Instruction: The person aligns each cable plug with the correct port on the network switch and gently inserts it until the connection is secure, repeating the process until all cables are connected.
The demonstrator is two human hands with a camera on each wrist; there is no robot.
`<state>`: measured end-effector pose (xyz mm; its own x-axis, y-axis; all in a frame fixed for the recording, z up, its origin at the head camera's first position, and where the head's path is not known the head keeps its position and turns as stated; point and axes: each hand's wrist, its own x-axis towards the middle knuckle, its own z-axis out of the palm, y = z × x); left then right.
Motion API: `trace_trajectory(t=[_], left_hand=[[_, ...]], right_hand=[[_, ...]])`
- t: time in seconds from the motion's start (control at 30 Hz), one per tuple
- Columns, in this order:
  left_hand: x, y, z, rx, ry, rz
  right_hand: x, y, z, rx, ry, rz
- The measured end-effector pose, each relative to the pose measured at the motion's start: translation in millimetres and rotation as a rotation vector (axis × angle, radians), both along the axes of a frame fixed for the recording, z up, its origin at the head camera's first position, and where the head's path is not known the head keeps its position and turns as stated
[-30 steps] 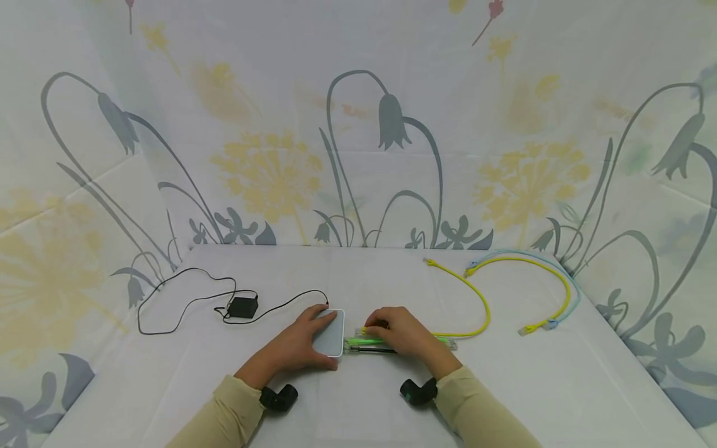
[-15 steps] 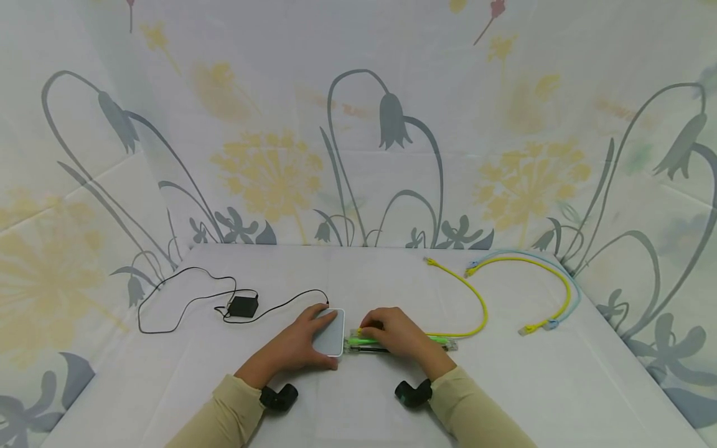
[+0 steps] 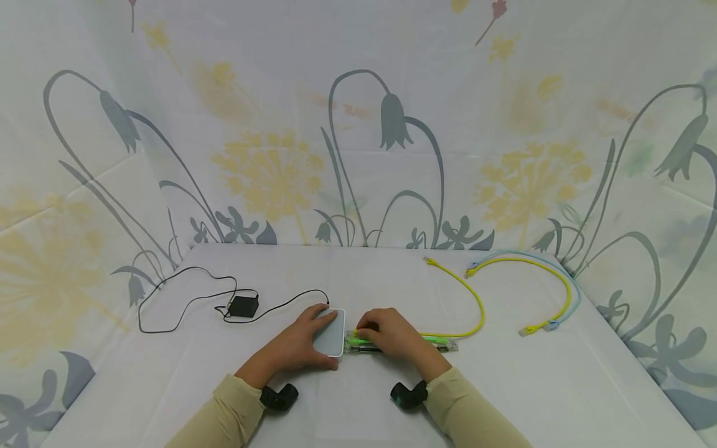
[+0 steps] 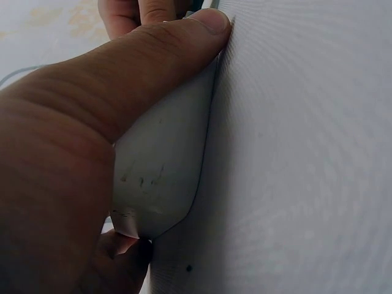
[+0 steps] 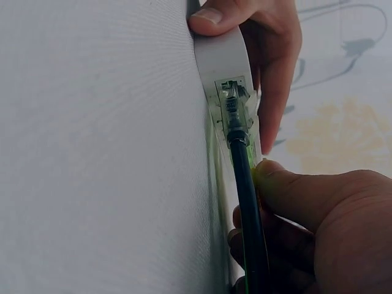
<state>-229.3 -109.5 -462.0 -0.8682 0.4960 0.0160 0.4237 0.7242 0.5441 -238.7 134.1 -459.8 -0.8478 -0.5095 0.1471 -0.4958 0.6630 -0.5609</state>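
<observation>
My left hand (image 3: 297,342) grips a small white network switch (image 3: 329,336) on the table, thumb along its near side and fingers over the far side. In the right wrist view, the clear plug of a black network cable (image 5: 248,196) sits in a port of the switch. A green network cable (image 3: 439,340) lies alongside it. With thumb and fingertips my right hand (image 3: 394,336) pinches a yellow network cable (image 3: 480,311) near its plug, right beside the ports. That plug is mostly hidden by my fingers. Its cable curves right and back.
Left on the table lies a black power adapter (image 3: 243,307); its thin cord runs to the back of the switch. Another yellow network cable (image 3: 566,286) and a light blue network cable (image 3: 578,297) curve together at the right. A floral cloth (image 3: 358,155) hangs behind.
My right hand has moved slightly left, bringing the yellow network cable's plug closer to the switch. The cable's curve has shifted left with it. My left hand has stayed in place.
</observation>
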Motion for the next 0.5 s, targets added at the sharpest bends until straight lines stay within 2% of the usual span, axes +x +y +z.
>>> trace_trajectory(t=[0.5], left_hand=[[0.1, 0.1, -1.2, -0.009, -0.004, 0.003]], right_hand=[[1.0, -5.8, 0.4, 0.013, 0.021, -0.002]])
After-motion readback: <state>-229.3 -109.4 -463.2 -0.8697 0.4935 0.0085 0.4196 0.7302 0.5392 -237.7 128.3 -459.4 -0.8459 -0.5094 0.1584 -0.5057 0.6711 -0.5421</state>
